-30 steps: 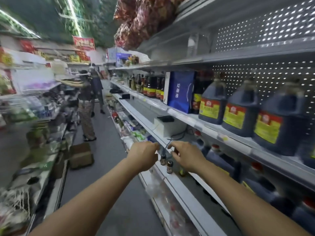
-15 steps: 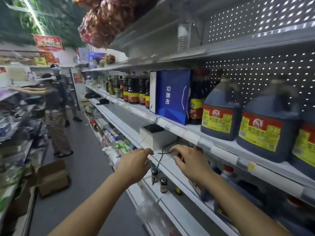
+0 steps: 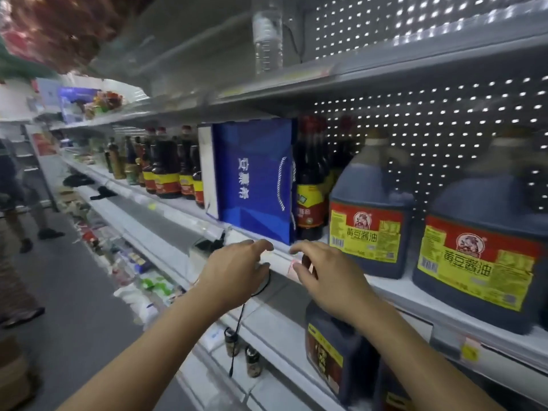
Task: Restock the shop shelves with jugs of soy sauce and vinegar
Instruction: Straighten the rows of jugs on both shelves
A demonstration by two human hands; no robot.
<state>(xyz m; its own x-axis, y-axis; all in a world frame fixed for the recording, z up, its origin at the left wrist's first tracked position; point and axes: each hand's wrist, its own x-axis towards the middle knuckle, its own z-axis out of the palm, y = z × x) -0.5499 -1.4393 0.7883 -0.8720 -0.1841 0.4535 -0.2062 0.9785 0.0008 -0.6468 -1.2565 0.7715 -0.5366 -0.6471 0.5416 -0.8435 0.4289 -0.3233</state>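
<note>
While both hands hover empty at the shelf edge (image 3: 278,258)
Left hand (image 3: 234,272) and right hand (image 3: 323,280), fingers loosely spread, sit just left of the soy sauce jug (image 3: 369,212).

Two bare forearms, no sleeves in view. Left hand (image 3: 234,274) and right hand (image 3: 326,277) ungloved; no rings, watch or bands.

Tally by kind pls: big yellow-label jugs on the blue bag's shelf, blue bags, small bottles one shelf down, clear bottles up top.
Big jugs: 2 (dark sliver at the right edge unclear, not counted)
Blue bag: 1
Small bottles: 2
Clear bottle: 1
Total: 6
</note>
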